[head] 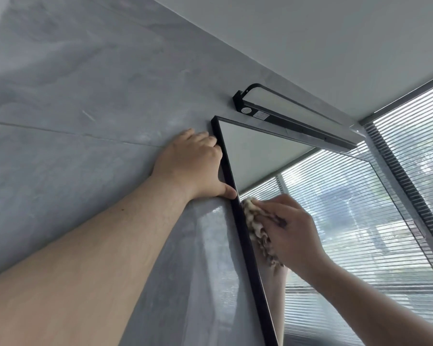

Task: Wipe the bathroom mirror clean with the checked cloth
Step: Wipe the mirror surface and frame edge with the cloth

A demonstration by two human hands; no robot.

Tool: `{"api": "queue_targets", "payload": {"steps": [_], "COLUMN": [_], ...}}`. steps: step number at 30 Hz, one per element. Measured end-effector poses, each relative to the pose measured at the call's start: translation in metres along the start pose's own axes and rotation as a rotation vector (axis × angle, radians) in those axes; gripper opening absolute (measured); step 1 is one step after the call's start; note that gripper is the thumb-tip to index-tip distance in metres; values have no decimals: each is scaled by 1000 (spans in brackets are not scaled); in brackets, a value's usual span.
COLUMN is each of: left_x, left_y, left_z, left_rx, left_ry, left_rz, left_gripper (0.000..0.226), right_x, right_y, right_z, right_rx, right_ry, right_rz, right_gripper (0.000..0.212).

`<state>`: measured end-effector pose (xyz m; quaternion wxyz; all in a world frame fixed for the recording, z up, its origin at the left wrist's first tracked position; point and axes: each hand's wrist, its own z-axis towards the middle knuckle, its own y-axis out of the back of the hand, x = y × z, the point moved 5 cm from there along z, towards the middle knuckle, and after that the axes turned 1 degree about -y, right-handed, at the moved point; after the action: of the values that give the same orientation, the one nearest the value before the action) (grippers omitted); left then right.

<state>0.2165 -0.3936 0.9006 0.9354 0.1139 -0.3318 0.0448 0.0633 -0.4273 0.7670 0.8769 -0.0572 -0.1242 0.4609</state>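
1. Left hand (194,166) lies flat on grey wall (73,101), fingers straight, thumb on black mirror frame (238,216).
2. Right hand (291,231) presses bunched checked cloth (255,228) against mirror (310,196) glass, fingers curled round it, just beside left frame edge.
3. Lamp (293,116) above mirror.

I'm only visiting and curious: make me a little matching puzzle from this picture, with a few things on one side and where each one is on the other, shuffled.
Things:
1 left hand
2 right hand
3 checked cloth
4 wall lamp

Places:
A above the mirror
B bunched against the mirror, beside its black frame
C on the grey wall, thumb touching the frame
D over the mirror, gripping the cloth

Pairs: 1-C; 2-D; 3-B; 4-A
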Motion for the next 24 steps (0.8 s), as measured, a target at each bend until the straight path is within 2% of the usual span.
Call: {"api": "queue_targets", "payload": {"steps": [4, 12, 19, 24], "left_x": [0, 0, 0, -2], "left_y": [0, -1, 1, 2], "left_z": [-2, 1, -2, -6], "left_rx": [-8, -26, -38, -21], "left_ry": [-2, -5, 7, 21], "left_rz": [-22, 17, -30, -78], "left_gripper": [106, 105, 102, 101], "right_x": [13, 28, 33, 37], "right_y": [-18, -39, -30, -18], "right_z": [63, 159, 123, 67], "right_rx": [-9, -39, 184, 314], "right_ry": [5, -13, 14, 167], "right_rz": [-26, -141, -332, -627], "right_gripper": [21, 25, 36, 42]}}
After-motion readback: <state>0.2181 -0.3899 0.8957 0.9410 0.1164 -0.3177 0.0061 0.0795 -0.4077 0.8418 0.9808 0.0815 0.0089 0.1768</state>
